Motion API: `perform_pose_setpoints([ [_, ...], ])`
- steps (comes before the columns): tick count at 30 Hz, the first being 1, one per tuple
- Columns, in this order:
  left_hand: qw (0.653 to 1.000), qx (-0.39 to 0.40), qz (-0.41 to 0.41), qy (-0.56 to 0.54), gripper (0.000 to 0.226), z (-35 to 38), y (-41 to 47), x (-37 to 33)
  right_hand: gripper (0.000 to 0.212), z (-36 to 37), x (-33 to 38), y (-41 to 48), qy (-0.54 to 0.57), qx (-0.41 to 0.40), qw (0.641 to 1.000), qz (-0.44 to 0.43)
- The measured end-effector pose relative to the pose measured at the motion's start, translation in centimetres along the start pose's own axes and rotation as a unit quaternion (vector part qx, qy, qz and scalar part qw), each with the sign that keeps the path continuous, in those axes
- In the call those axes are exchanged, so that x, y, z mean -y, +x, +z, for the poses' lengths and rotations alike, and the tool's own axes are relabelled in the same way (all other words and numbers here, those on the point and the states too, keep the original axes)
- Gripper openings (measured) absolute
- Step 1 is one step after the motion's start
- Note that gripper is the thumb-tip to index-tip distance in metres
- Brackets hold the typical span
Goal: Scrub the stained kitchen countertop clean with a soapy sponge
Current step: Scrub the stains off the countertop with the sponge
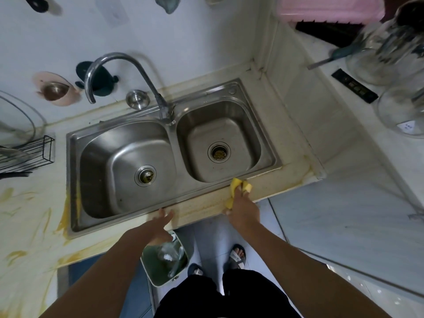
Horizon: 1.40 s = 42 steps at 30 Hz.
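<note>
My right hand (243,208) presses a yellow sponge (234,184) onto the narrow front strip of the pale countertop (204,206), just below the right basin of the steel double sink (75,180). The sponge pokes out above and to the left of my fingers. My left hand (161,222) rests with fingers spread on the counter's front edge, below the middle of the sink, and holds nothing. Yellow-brown stains (34,226) smear the countertop left of the sink and run along its front lip.
A curved faucet (128,72) rises behind the sink. A black wire rack (29,152) with glass lids stands at the left. Glass jars (401,65) crowd the raised surface at the right. On the floor below stands a bin (165,260).
</note>
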<state>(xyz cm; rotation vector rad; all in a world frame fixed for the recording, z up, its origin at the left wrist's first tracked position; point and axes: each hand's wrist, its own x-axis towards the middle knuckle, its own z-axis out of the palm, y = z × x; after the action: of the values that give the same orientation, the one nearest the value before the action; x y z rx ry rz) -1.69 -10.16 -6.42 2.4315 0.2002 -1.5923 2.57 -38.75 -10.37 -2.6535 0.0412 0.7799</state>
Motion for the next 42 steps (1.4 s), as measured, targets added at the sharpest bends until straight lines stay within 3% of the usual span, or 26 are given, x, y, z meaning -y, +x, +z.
perform_pose_setpoints([
  [7, 1.000, 0.005, 0.023, 0.015, 0.095, 0.4, 0.4, 1.1, 0.048, -0.9, 0.3, -0.1, -0.008, 0.008, 0.999, -0.042],
  [14, 0.999, -0.034, 0.026, -0.007, 0.086, 1.5, 0.8, 0.8, 0.028, 2.0, 8.3, -1.2, -0.043, 0.115, 0.981, -0.153],
  [17, 0.991, -0.101, 0.045, -0.071, 0.090, 2.7, 1.0, 0.7, 0.022, 3.6, 10.4, -0.9, 0.055, 0.187, 0.965, -0.175],
  [19, 0.974, -0.179, 0.105, -0.095, 0.095, 3.2, 0.4, 0.2, 0.026, 3.5, 11.7, -0.7, 0.122, 0.211, 0.957, -0.154],
  [21, 0.941, -0.256, 0.138, -0.170, 0.079, 4.0, -0.3, 1.0, 0.018, 3.5, 14.4, -1.1, 0.146, 0.239, 0.950, -0.136],
  [23, 0.902, -0.341, 0.110, -0.242, 0.057, 5.4, -1.4, 3.0, 0.023, 4.2, 17.9, -1.6, 0.149, 0.267, 0.946, -0.103],
  [25, 0.875, -0.393, 0.052, -0.277, 0.039, 6.2, -2.0, 5.3, 0.013, 4.8, 20.2, -1.8, 0.138, 0.283, 0.946, -0.080],
  [29, 0.849, -0.402, -0.064, -0.337, 0.025, 7.9, -4.4, 11.6, 0.026, 7.5, 24.4, -3.1, 0.173, 0.265, 0.945, -0.075],
  [34, 0.776, -0.423, -0.141, -0.447, 0.029, 9.5, -5.0, 17.4, 0.053, 11.4, 29.3, -3.9, 0.059, 0.212, 0.958, -0.186],
  [37, 0.780, -0.483, -0.226, -0.328, 0.057, 10.0, -4.0, 19.7, 0.056, 12.7, 32.1, -5.9, 0.001, 0.210, 0.945, -0.252],
  [40, 0.832, -0.519, -0.112, -0.162, 0.061, 10.6, -3.2, 20.4, 0.061, 13.7, 33.0, -5.9, -0.041, 0.210, 0.936, -0.281],
  [42, 0.844, -0.527, -0.041, -0.096, 0.058, 10.7, -3.0, 20.6, 0.060, 14.0, 33.2, -5.9, -0.052, 0.210, 0.935, -0.282],
])
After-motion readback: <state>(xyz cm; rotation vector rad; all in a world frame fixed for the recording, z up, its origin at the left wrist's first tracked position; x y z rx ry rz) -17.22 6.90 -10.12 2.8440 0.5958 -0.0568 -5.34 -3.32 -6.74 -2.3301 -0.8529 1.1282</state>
